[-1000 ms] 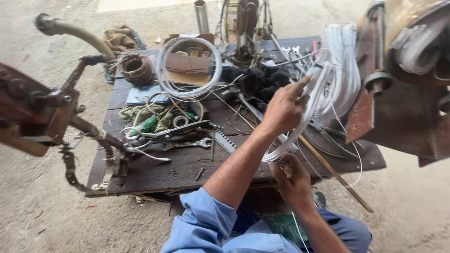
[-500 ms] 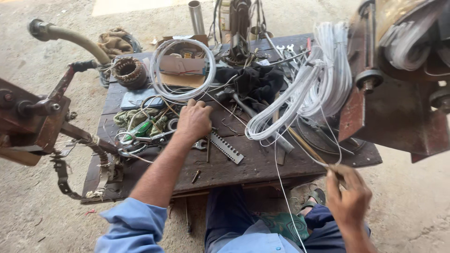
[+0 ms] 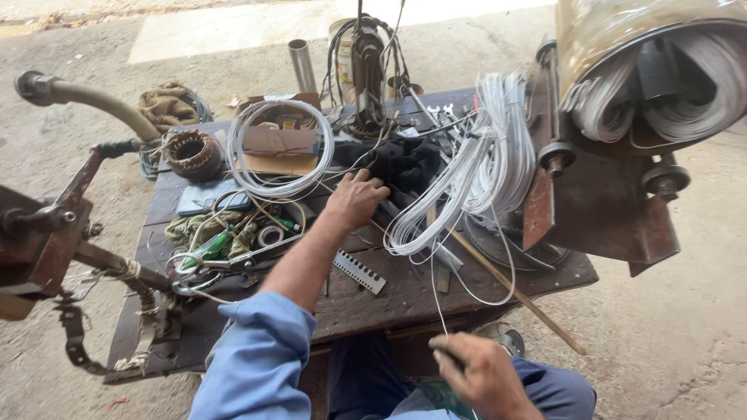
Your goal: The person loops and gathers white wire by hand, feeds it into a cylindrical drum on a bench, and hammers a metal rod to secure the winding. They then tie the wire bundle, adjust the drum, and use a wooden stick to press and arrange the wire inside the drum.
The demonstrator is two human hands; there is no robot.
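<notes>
White wire shows as two bundles: one coil (image 3: 282, 148) near the worktop's (image 3: 405, 299) far-left corner, over a brown cardboard box (image 3: 274, 149), and one looped hank (image 3: 475, 175) toward the right edge. Left hand (image 3: 356, 198), arm outstretched, rests curled on dark cloth (image 3: 401, 162); right hand (image 3: 486, 373), below the near edge, pinches a strand (image 3: 437, 299).

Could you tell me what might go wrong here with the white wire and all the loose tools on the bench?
1. The right hand pinches a thin strand running to the white wire bundle; a hard tug might snag or drag the hanging loops.
2. The left hand reaches over scattered tools; a sleeve could sweep the toothed metal strip off the wooden table.
</notes>
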